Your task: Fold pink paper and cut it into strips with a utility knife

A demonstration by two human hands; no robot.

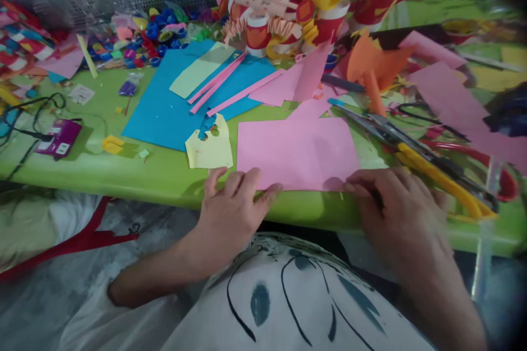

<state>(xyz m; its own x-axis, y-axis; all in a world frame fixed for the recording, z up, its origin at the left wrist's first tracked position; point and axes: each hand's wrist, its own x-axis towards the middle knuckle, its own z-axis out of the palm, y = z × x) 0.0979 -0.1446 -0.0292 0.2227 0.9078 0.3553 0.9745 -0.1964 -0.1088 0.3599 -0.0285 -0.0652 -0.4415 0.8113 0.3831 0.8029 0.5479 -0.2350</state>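
- Pink paper sheet (298, 153): rectangular, matte, lightly creased; laid along the near edge of the smooth green tabletop (160, 170).
- Left hand (230, 208): placed at the sheet's near-left corner, fingers bent; whether the paper is pinched cannot be told.
- Right hand (405, 205): thumb and forefinger closed on the sheet's near-right corner.
- Pale yellow scrap (212, 148): irregularly cut, seen just left of the sheet.
- Blue sheet (152, 112): broad, flat, overlaid with narrow pink strips (218, 79), behind-left of the pink sheet.
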